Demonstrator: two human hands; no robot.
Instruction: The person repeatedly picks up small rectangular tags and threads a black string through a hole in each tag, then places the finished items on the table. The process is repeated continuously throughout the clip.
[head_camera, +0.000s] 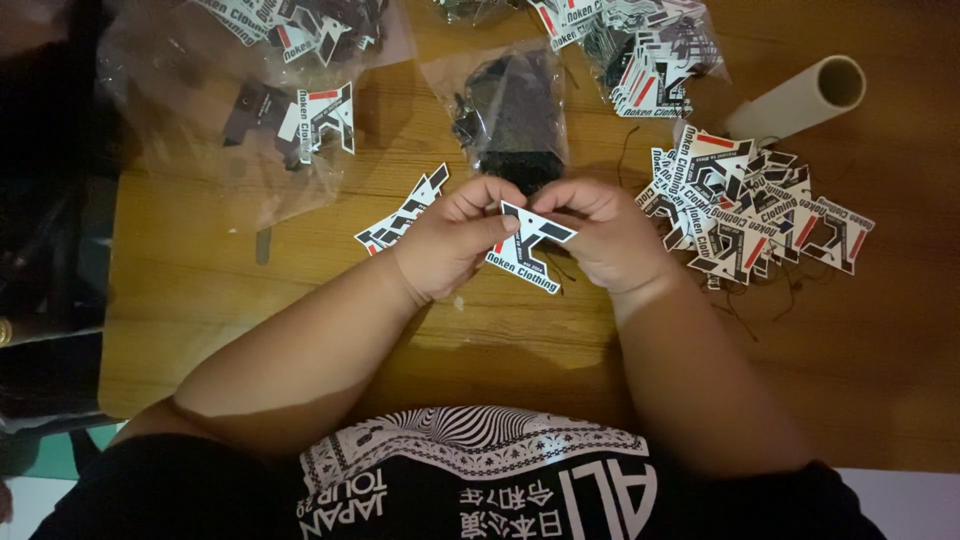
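Your left hand (452, 243) and right hand (598, 230) meet over the middle of the wooden table (300, 290), and between them you hold one cardboard hang tag (530, 248). The tag is an angular, letter-like cut-out, white with black blocks, a small red stripe near its lower left and a small punched hole close to its top corner; it is tilted, with its lower edge pointing down toward you. Your left hand is curled, thumb and fingertips pinched on the tag's upper left edge. Your right hand is nearly closed too, its fingertips gathered at the tag's top right corner; whether they also hold a string there is too small to tell. Just beside your left hand, a small fan of the same tags (403, 214) lies flat on the wood. To your right a loose heap of tags (755, 205) spreads close to your right wrist, with thin dark strings (760, 310) trailing from its near side. Behind the hands, touching distance from your knuckles, sits a clear bag of dark strings (515, 115); more bagged tags (290, 115) lie at the far left and another bag of tags (650, 60) at the far right, next to a cardboard tube (800, 98). The table's left edge drops into dark clutter. Open wood lies between your forearms and at the near right.
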